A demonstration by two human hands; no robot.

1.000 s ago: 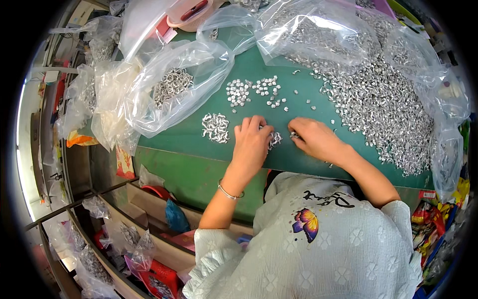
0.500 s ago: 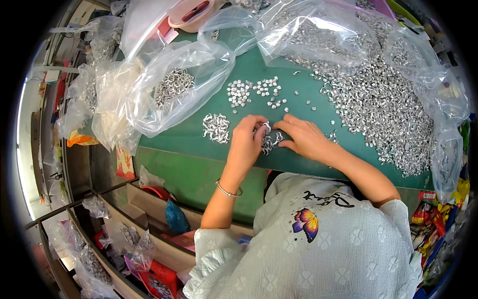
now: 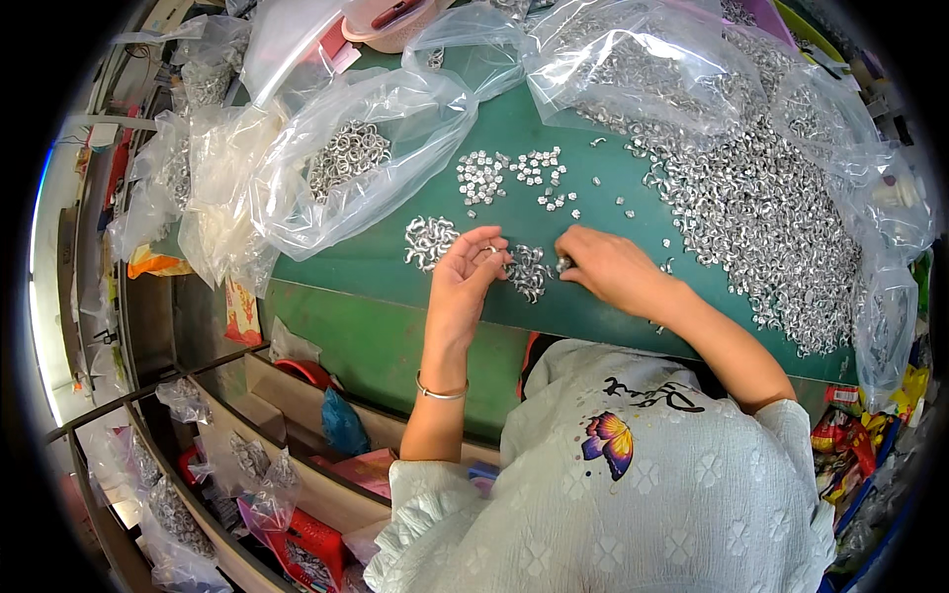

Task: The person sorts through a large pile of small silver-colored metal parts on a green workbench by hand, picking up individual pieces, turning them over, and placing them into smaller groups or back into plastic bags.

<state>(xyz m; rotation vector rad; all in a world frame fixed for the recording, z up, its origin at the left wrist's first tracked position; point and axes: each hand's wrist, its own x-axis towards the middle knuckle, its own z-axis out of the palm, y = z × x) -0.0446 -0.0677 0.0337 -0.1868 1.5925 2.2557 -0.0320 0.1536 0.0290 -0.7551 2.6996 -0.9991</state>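
My left hand (image 3: 463, 277) is turned partly palm-up, with its fingers curled toward the thumb and a tiny silver metal piece at their tips. My right hand (image 3: 615, 272) pinches a small silver metal piece (image 3: 564, 264) between thumb and forefinger. Between the hands lies a small pile of curved silver metal pieces (image 3: 530, 274) on the green tabletop (image 3: 395, 289). A second pile of curved pieces (image 3: 429, 242) is just left of my left hand. Beyond them sit loose clusters of small, blocky silver pieces (image 3: 481, 178). Exact shapes in my fingers are too small to tell.
A large heap of silver curved pieces (image 3: 761, 217) spreads over the right side, partly under clear plastic. An open plastic bag (image 3: 395, 203) with silver rings (image 3: 348, 158) stands at left. A pink basket (image 3: 390, 38) is at the back. Divided wooden drawers (image 3: 341, 484) are lower left.
My left hand has moved left and down, away from the pile, and turned more palm-up. My right hand has drawn its fingers together on a piece. The view has shifted slightly.
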